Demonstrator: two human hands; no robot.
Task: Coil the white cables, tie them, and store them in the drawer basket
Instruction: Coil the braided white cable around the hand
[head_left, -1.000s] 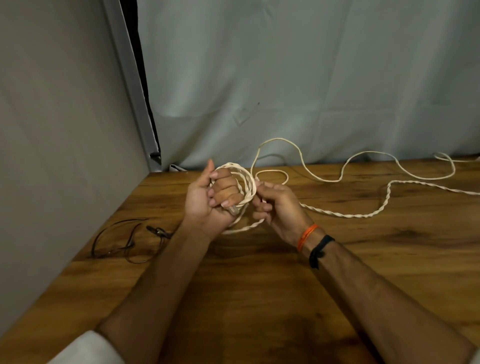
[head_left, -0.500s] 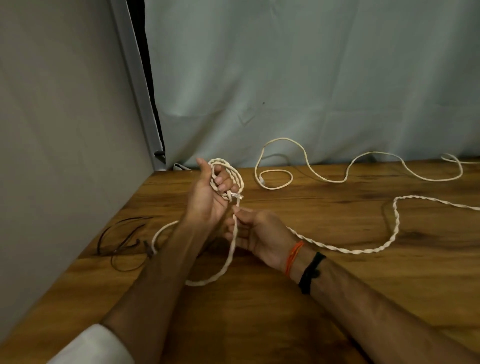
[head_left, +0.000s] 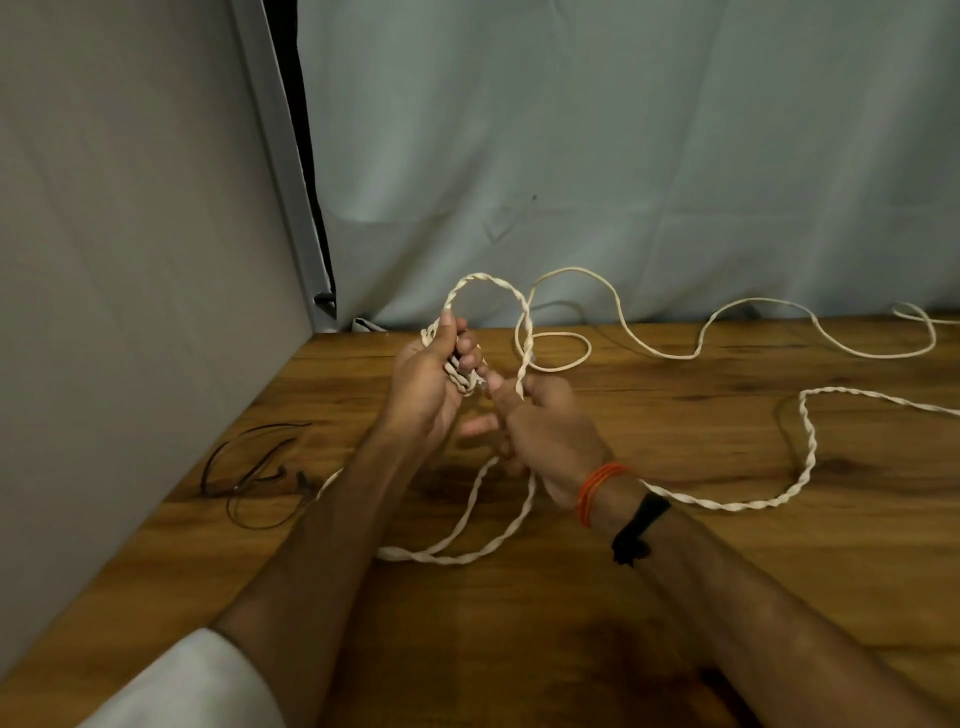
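A white twisted cable (head_left: 807, 452) snakes over the wooden table (head_left: 675, 597) from the right edge to my hands. My left hand (head_left: 431, 384) grips several small turns of it, and one loop arches above the fingers. My right hand (head_left: 540, 431) holds the same cable just right of the left hand, the strand rising from between its fingers. A slack loop of the cable lies on the table below both wrists. A second, smooth white cable (head_left: 670, 355) curves along the back of the table. No drawer basket is in view.
A thin black cable (head_left: 249, 478) lies in loose loops near the table's left edge. A grey wall panel (head_left: 130, 312) stands close on the left. A pale cloth backdrop (head_left: 623, 156) hangs behind the table.
The tight coil in my left hand has loosened into a slack loop on the table. My right hand has lifted a new loop of the twisted cable up over the left hand.
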